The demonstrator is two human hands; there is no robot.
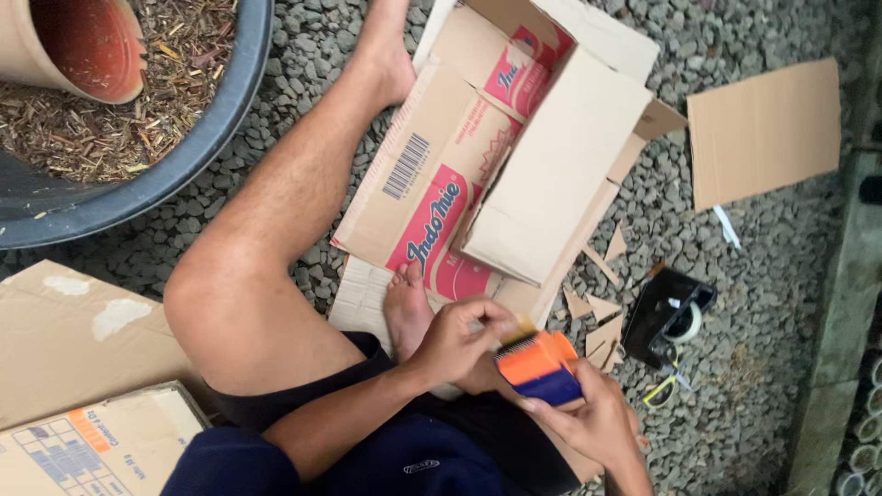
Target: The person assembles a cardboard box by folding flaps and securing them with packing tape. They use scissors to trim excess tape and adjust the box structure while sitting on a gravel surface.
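1. Two bare hands meet low in the head view, just in front of the person's lap, around an orange and blue tape dispenser (540, 369).
2. The left hand (459, 342) curls over the dispenser's near end, its fingertips pinched together at the dark toothed edge on top.
3. The right hand (595, 424) cups the dispenser from below and behind, fingers wrapped about its blue part.
4. The dispenser sits between both hands, above the gravel ground (753, 386), just below the edge of a flattened cardboard box (514, 156) with red print.
5. One bare foot (406, 308) rests on that box, close to the left hand; a bent knee (230, 303) rises to the left.
6. A black desk tape holder (667, 316) lies on the gravel to the right of the hands, with cardboard scraps (593, 308) between it and the box.
7. A loose cardboard sheet (763, 133) lies further right, well apart.
8. A dark tub (197, 138) of dry mulch with a clay pot (78, 46) stands at upper left.
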